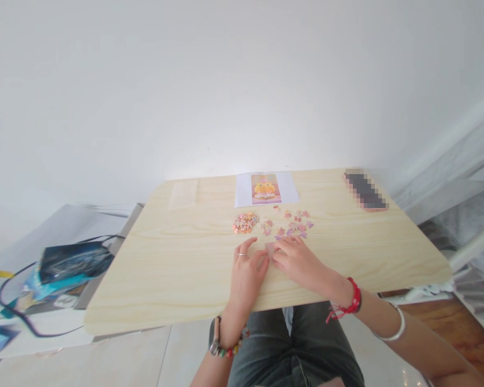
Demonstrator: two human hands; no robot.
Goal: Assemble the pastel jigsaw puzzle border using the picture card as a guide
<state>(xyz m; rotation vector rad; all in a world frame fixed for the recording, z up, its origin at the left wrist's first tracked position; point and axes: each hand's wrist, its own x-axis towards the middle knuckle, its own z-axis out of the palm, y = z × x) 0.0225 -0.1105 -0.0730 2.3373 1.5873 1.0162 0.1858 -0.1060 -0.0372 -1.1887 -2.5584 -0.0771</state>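
Note:
Near the front of the table, a small pinkish patch of jigsaw puzzle pieces (270, 248) lies between my two hands. My left hand (247, 273) rests at its left side with thumb and fingers apart, the thumb tip at the patch's edge. From the right, my right hand (300, 262) has its fingers closed together on the patch, hiding part of it. Just beyond, loose pink and purple puzzle pieces (299, 228) lie scattered. A denser heap of puzzle pieces (245, 222) sits to their left. Behind them is a paper sheet (243, 189) with a printed picture (265, 188) of an orange-yellow figure.
The light wooden table (165, 269) stands against a white wall. A phone (365, 190) lies at its far right corner, and a flat translucent sheet (183, 194) at the far left. Beyond the left edge, a dark bag (75, 262) sits among other items on a lower surface.

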